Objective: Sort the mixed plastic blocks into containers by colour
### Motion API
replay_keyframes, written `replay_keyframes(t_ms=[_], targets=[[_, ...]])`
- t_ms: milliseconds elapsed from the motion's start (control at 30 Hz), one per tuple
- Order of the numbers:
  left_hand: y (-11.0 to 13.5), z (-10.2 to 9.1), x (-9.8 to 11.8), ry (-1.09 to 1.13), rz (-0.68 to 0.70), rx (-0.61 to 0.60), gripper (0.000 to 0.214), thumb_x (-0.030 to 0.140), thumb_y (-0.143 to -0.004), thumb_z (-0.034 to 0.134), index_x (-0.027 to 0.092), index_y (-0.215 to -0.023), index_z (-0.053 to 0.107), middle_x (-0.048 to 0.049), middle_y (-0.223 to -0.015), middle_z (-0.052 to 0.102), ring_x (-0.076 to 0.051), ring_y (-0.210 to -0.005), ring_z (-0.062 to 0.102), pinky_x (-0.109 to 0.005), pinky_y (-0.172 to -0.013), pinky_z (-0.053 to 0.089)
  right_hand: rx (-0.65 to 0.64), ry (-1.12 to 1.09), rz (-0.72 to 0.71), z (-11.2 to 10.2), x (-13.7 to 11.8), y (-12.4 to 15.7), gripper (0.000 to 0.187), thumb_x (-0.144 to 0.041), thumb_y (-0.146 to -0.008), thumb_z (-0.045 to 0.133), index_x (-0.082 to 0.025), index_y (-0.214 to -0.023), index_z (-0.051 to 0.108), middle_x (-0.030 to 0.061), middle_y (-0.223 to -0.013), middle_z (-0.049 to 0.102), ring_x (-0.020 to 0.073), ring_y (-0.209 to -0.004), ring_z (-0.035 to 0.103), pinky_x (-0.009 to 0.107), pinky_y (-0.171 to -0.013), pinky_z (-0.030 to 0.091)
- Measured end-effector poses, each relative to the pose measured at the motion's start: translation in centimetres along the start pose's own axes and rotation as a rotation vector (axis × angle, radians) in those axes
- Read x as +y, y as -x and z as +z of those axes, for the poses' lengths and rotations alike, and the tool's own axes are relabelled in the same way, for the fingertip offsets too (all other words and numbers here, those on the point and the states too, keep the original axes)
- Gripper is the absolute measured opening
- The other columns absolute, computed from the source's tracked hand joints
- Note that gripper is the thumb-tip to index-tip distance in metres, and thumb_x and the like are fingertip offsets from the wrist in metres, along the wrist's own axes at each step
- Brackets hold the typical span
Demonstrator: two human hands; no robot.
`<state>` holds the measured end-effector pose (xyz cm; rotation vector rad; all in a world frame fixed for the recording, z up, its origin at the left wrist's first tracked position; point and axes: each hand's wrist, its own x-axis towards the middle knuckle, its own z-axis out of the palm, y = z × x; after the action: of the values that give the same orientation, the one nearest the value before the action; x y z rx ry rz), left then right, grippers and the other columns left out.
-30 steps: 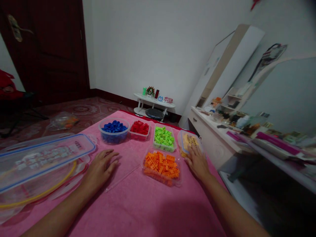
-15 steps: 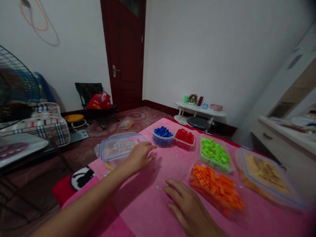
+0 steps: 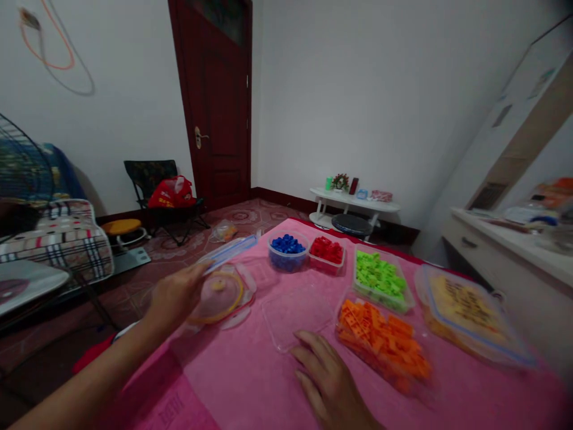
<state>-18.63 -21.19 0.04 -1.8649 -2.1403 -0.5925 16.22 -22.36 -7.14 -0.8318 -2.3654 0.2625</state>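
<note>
My left hand (image 3: pixel 173 296) grips a clear rectangular lid with a blue rim (image 3: pixel 230 251) and holds it tilted up off the pink cloth. Under it lies a round clear lid with a yellow ring (image 3: pixel 219 294). My right hand (image 3: pixel 326 382) rests flat, fingers spread, on the pink table (image 3: pixel 250 382), touching the near edge of a flat clear lid (image 3: pixel 298 310). Just right of it stands the open tray of orange bricks (image 3: pixel 382 343). Beyond stand a bowl of blue bricks (image 3: pixel 286 249), a box of red bricks (image 3: pixel 326 252) and a tray of green bricks (image 3: pixel 380 276).
A lidded box of yellow bricks (image 3: pixel 470 313) sits at the right. A white dresser (image 3: pixel 501 248) stands beyond the table's right edge. A low white side table (image 3: pixel 353 206), a dark door (image 3: pixel 215 101), a folding chair (image 3: pixel 156 185) and a fan (image 3: pixel 22 173) lie farther off.
My left hand has taken hold of the blue-rimmed lid and lifted it, baring the yellow-ringed round lid. The view swung left earlier; my right hand left the yellow box and rests by the orange tray.
</note>
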Motion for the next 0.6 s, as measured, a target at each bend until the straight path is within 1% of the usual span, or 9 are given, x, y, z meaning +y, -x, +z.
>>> replay_keyframes(t_ms=[67,133,167,267,333,433,500,533,600], targets=[[0.9,-3.1,1.0,0.239,0.010,0.190,0.044,0.039,-0.086,0.045,0.020,-0.123,0.058,-0.0091,-0.115,0.067,-0.027,-0.095,0.066,-0.038,-0.084,0.052,0.074,-0.061,0.012,-0.4,-0.8,-0.1,0.042,-0.011,-0.084,0.051,-0.026,-0.123,0.055,0.0078,-0.133,0.053,0.0197,-0.121,0.051,0.035,-0.100,0.046],[1.6,-5.6,2.7,0.529,-0.133,0.274,0.046,0.053,-0.080,0.054,0.026,-0.116,0.063,-0.0033,-0.105,0.071,-0.025,-0.091,0.066,-0.038,-0.085,0.053,0.137,-0.167,0.108,-0.9,-2.1,-0.6,0.048,-0.018,-0.086,0.053,-0.029,-0.132,0.048,0.0077,-0.137,0.049,0.0214,-0.126,0.047,0.038,-0.104,0.042],[1.8,-6.5,3.8,0.755,-0.203,0.250,0.044,0.054,-0.080,0.054,0.026,-0.113,0.065,-0.0019,-0.107,0.070,-0.024,-0.093,0.066,-0.037,-0.086,0.053,0.171,-0.246,0.184,-1.2,-2.9,-1.0,0.053,-0.024,-0.086,0.055,-0.029,-0.137,0.042,0.0081,-0.141,0.046,0.0228,-0.129,0.043,0.041,-0.106,0.040],[1.8,-7.4,8.1,1.373,-0.356,-0.007,0.049,0.052,-0.076,0.062,0.023,-0.115,0.062,-0.0051,-0.102,0.072,-0.024,-0.085,0.068,-0.037,-0.073,0.059,0.321,-0.619,0.341,-2.4,-5.2,-2.5,0.071,-0.042,-0.085,0.058,-0.028,-0.146,0.024,0.0112,-0.148,0.036,0.0262,-0.133,0.039,0.044,-0.106,0.038],[1.3,-7.1,11.0,1.594,-0.412,-0.162,0.052,0.050,-0.076,0.063,0.021,-0.119,0.059,-0.0080,-0.103,0.071,-0.025,-0.087,0.068,-0.037,-0.073,0.059,0.443,-0.899,0.410,-4.0,-6.2,-3.4,0.075,-0.048,-0.085,0.055,-0.025,-0.147,0.019,0.0143,-0.145,0.040,0.0266,-0.126,0.048,0.043,-0.100,0.044],[0.2,-5.9,14.3,1.721,-0.378,-0.413,0.050,0.047,-0.080,0.061,0.019,-0.121,0.058,-0.0111,-0.107,0.070,-0.025,-0.092,0.068,-0.038,-0.077,0.058,0.583,-1.124,0.601,-7.5,-6.3,-4.3,0.073,-0.042,-0.083,0.061,-0.023,-0.145,0.026,0.0134,-0.120,0.063,0.0219,-0.096,0.066,0.036,-0.080,0.055],[-0.8,-4.4,15.6,1.703,-0.239,-0.582,0.051,0.052,-0.085,0.052,0.017,-0.121,0.058,-0.0131,-0.112,0.068,-0.027,-0.097,0.066,-0.041,-0.080,0.057,0.679,-1.120,0.699,-10.3,-5.0,-4.5,0.065,-0.037,-0.079,0.067,-0.023,-0.136,0.041,0.0076,-0.101,0.070,0.0164,-0.074,0.067,0.028,-0.065,0.055],[-1.2,-3.3,15.9,1.656,-0.141,-0.631,0.054,0.056,-0.087,0.044,0.017,-0.122,0.058,-0.0136,-0.116,0.066,-0.028,-0.102,0.064,-0.042,-0.082,0.055,0.741,-1.094,0.715,-11.7,-3.9,-4.6,0.057,-0.035,-0.077,0.069,-0.022,-0.129,0.050,0.0053,-0.095,0.070,0.0142,-0.068,0.065,0.025,-0.060,0.054],[-1.9,-0.4,16.3,1.454,0.062,-0.621,0.058,0.059,-0.090,0.032,0.019,-0.124,0.057,-0.0124,-0.127,0.059,-0.028,-0.115,0.057,-0.044,-0.092,0.050,0.920,-0.990,0.719,-14.2,-0.4,-4.6,0.040,-0.034,-0.071,0.072,-0.018,-0.106,0.063,0.0022,-0.083,0.070,0.0117,-0.060,0.062,0.022,-0.056,0.053]])
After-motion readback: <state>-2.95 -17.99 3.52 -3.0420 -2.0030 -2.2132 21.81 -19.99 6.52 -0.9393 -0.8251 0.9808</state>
